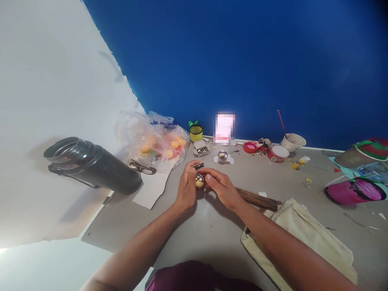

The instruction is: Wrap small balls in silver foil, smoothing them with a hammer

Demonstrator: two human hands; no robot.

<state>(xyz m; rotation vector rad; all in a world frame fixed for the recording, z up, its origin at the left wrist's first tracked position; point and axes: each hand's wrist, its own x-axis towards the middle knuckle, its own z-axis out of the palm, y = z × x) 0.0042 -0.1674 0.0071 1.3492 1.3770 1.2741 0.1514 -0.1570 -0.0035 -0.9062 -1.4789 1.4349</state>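
Between my hands, just above the grey table, is a small yellowish ball (pixel 199 181) studded with shiny metal tacks. My left hand (pixel 187 186) is closed round its left side. My right hand (pixel 222 187) curls against the ball from the right, with the index finger over its top; whether a loose tack is in those fingers cannot be made out. A dark piece (pixel 198 166) shows by my left fingertips, its kind unclear. Beyond my hands stands an open box of metal tacks (pixel 201 151). Next to it, a second studded ball (pixel 222 155) rests on white card.
A thick wooden stick (pixel 257 199) and a folded cream cloth (pixel 303 230) lie by my right forearm. Leftward are a tilted dark flask (pixel 97 165), glasses (pixel 144 167) and a plastic bag (pixel 163 141). A white tub (pixel 293 142) and pink cup (pixel 354 190) stand right.
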